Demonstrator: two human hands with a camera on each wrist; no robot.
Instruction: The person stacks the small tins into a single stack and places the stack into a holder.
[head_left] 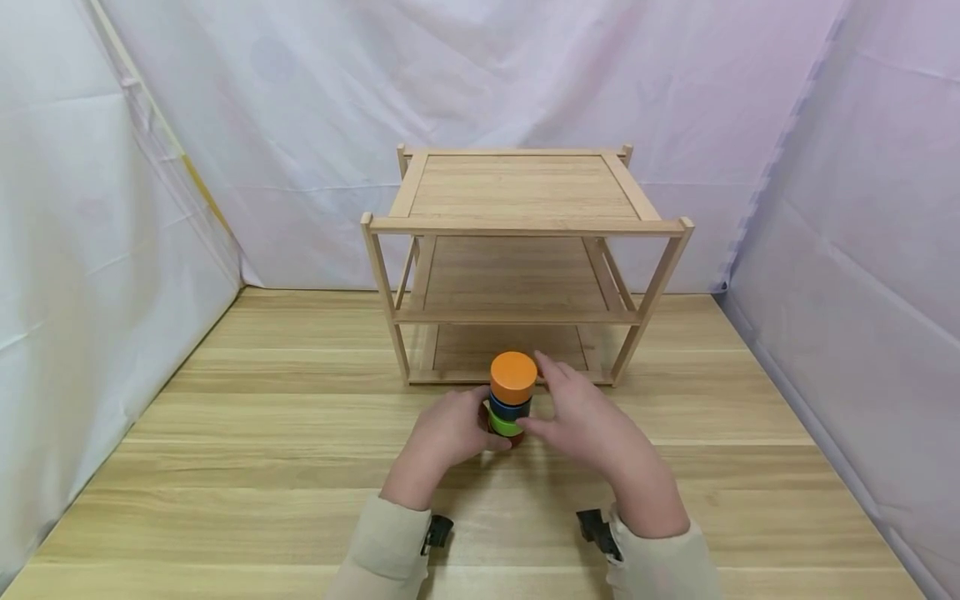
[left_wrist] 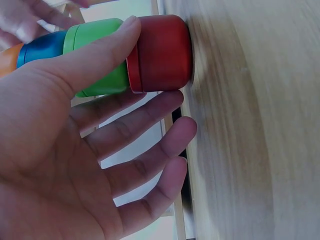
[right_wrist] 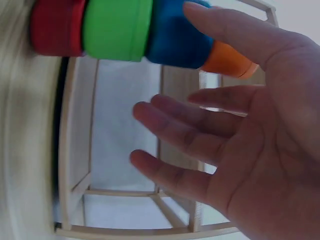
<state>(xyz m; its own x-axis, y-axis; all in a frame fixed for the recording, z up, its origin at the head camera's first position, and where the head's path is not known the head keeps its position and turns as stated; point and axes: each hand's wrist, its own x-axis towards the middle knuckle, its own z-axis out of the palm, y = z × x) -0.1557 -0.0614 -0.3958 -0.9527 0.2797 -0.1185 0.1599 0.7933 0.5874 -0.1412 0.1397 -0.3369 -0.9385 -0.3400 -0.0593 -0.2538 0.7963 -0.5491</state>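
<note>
Four small round canisters stand stacked upright on the wooden table (head_left: 300, 467): red (left_wrist: 165, 52) at the bottom, then green (right_wrist: 115, 30), blue (right_wrist: 177, 37) and orange (head_left: 513, 375) on top. On the stack's left, my left hand (head_left: 448, 427) holds it low down; its thumb crosses the green canister with the tip at the red one's lid, and its index and middle fingers pass behind. My right hand (head_left: 588, 417) is at the stack's right side with fingers spread and fairly straight, its thumb overlapping the blue canister in the right wrist view.
Just behind the stack stands a three-tier wooden shelf rack (head_left: 525, 225), its lowest board close to the table. White cloth (head_left: 480, 75) hangs at the back and along both sides of the table.
</note>
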